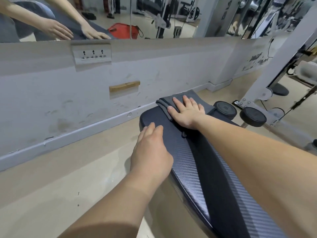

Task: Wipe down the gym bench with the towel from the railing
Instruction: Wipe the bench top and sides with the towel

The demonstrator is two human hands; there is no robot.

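Gym bench [193, 162], near end cropped | right hand [187, 112] flat on towel [165, 103] | left hand [151, 152] flat, empty

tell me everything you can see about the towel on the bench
The towel is a dark grey, soft-looking cloth, folded into several layers whose edges show along its left side. It lies flat on the far end of the dark, weave-patterned bench, close to the wall. The right hand presses down on it, palm down, with fingers straight and spread. The left hand rests on the bench pad nearer the camera and does not touch the towel.
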